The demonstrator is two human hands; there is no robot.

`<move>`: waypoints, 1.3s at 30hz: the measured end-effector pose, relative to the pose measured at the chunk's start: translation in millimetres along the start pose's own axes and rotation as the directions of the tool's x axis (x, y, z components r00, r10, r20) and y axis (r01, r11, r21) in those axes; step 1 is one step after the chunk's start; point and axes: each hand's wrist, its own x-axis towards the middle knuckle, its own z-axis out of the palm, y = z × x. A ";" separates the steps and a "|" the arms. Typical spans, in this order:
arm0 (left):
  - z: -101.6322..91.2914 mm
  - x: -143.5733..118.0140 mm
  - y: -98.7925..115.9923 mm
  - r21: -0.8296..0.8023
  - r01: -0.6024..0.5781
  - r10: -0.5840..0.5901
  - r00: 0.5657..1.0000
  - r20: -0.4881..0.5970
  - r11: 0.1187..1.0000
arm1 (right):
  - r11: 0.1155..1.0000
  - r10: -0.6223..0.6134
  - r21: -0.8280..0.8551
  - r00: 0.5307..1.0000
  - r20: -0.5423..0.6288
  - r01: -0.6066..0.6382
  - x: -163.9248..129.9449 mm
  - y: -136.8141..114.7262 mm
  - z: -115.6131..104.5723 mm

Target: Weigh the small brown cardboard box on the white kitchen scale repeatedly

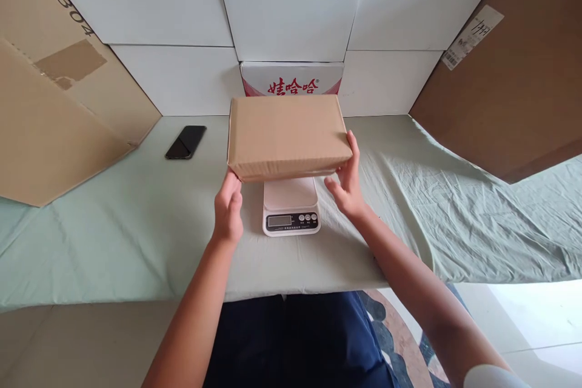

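2 hands, left hand [228,209] and right hand [348,182], grip the cardboard box [287,136] at its near corners over the scale [291,206], mid-tabletop [136,242]; weighing step; next needs a level release.

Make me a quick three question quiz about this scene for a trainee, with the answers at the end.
1. True or false: the cardboard box sits over the white scale.
2. Which thing lies on the green cloth to the left of the box: A) a pair of scissors, B) a dark phone, C) a roll of tape?
3. Fill in: the left hand and the right hand touch the box at its near ____ corners.

Key: 1 true. 2 B. 3 lower.
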 end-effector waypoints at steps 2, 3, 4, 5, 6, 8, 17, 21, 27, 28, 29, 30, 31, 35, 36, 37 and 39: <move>-0.7 -20.1 2.8 -0.001 0.013 -0.013 0.999 0.030 1.000 | 1.000 0.024 0.010 1.000 -0.010 -0.024 -21.1 -5.0 -0.5; -1.3 -27.2 3.4 0.000 0.022 -0.022 0.999 0.040 1.000 | 0.999 0.040 0.011 0.999 -0.012 -0.040 -29.9 -6.2 -0.3; -1.9 -32.3 3.7 0.001 0.033 -0.033 0.999 0.042 0.999 | 0.998 0.056 0.011 0.998 -0.013 -0.056 -37.2 -6.7 0.1; -2.7 -35.9 4.0 0.004 0.047 -0.047 0.998 0.037 0.999 | 0.997 0.073 0.012 0.997 -0.011 -0.073 -42.8 -6.8 0.5; -3.4 -38.2 4.2 0.008 0.062 -0.062 0.998 0.027 0.998 | 0.996 0.091 0.012 0.996 -0.007 -0.091 -47.0 -6.5 1.0; -4.3 -41.2 4.7 0.014 0.093 -0.093 0.996 0.005 0.996 | 0.993 0.120 0.009 0.993 0.001 -0.120 -51.6 -5.1 1.4; -3.5 -49.2 5.0 0.010 0.131 -0.131 0.991 0.009 0.991 | 0.994 0.106 -0.029 0.994 -0.023 -0.106 -51.5 -3.0 -0.5; -3.7 -47.8 5.3 0.009 0.138 -0.138 0.990 0.013 0.990 | 0.995 0.092 -0.037 0.995 -0.025 -0.093 -50.3 -2.9 -1.7; -4.3 -47.4 5.4 0.015 0.130 -0.130 0.991 0.023 0.991 | 0.994 0.105 -0.021 0.994 -0.024 -0.106 -49.0 0.3 -2.7; -4.2 -47.6 5.3 0.016 0.131 -0.131 0.991 0.019 0.991 | 0.994 0.104 -0.020 0.994 -0.024 -0.104 -49.1 0.7 -2.6; -4.0 -47.7 5.1 0.019 0.131 -0.131 0.991 0.016 0.991 | 0.995 0.102 -0.021 0.995 -0.024 -0.102 -49.3 1.1 -2.3; -3.8 -47.8 4.9 0.022 0.131 -0.131 0.991 0.015 0.991 | 0.995 0.101 -0.024 0.995 -0.025 -0.101 -49.4 1.2 -2.1; -3.8 -47.8 4.6 0.024 0.130 -0.130 0.991 0.017 0.991 | 0.994 0.101 -0.026 0.995 -0.026 -0.102 -49.6 1.3 -1.8; -7.3 -46.6 2.8 0.019 0.115 -0.115 0.993 0.019 0.993 | 0.993 0.115 -0.002 0.993 -0.040 -0.115 -48.7 -1.7 -2.7; -9.4 -46.0 2.1 0.016 0.100 -0.100 0.995 0.010 0.995 | 0.992 0.128 0.010 0.991 -0.050 -0.128 -48.0 -3.2 -3.7; -11.8 -45.4 1.4 0.013 0.081 -0.081 0.997 -0.003 0.997 | 0.989 0.145 0.022 0.987 -0.063 -0.144 -47.2 -4.8 -4.9; -16.5 -44.3 -0.1 0.011 0.051 -0.050 0.998 -0.038 0.999 | 0.984 0.176 0.043 0.981 -0.080 -0.173 -45.5 -7.7 -7.2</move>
